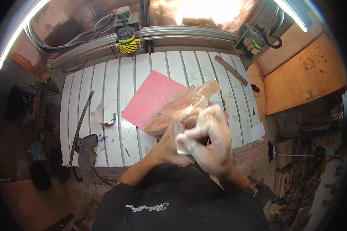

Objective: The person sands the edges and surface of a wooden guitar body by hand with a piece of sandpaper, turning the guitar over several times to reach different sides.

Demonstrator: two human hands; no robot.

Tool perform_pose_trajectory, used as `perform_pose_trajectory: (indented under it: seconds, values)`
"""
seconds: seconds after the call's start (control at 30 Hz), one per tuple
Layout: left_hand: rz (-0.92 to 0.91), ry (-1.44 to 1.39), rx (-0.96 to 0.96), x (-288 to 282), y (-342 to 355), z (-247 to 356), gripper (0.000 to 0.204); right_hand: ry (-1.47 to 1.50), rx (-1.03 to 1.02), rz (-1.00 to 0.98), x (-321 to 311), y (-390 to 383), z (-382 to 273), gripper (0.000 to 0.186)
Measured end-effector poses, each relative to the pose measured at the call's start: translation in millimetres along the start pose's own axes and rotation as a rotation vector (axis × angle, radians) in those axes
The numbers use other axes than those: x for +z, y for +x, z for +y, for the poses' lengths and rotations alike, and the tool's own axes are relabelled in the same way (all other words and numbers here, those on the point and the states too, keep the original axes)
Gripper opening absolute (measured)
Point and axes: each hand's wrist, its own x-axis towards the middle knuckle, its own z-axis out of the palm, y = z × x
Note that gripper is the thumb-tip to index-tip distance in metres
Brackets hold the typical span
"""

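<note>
A glossy brown shaped piece of wood (169, 113), with a curved edge and a squared end at the upper right, is held tilted above a pink sheet. Low on this wood, close to my body, my left hand (167, 144) is closed on it, its fingers partly hidden. My right hand (216, 140), whitened with dust, is curled just over the near side of the wood. Between its thumb and fingers is a small pale piece (182, 148), whose kind I cannot make out. The pink sheet (152, 90) lies under the wood.
The white slatted table (104, 77) carries a long dark bar (81, 127) at left, a dark strip (230, 70) at right and a white paper (258, 132) at the right edge. A metal rail (181, 32) with machine heads crosses behind. An orange-brown board (304, 81) stands right.
</note>
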Motion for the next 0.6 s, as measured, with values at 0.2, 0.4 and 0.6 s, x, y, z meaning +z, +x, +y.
perform_pose_trajectory:
  seconds: [0.2,0.4,0.6]
  values:
    - [-0.016,-0.136,-0.125,-9,-1,4,0.127,0.134,0.14,-0.059,-2,-20,3,0.018]
    - [0.01,-0.049,-0.179,-8,-3,1,0.124,0.168,0.142,-0.071,-6,-27,7,0.018]
    - [0.042,0.087,-0.067,-12,5,-4,0.124,0.185,0.164,0.02,0,-6,10,0.017]
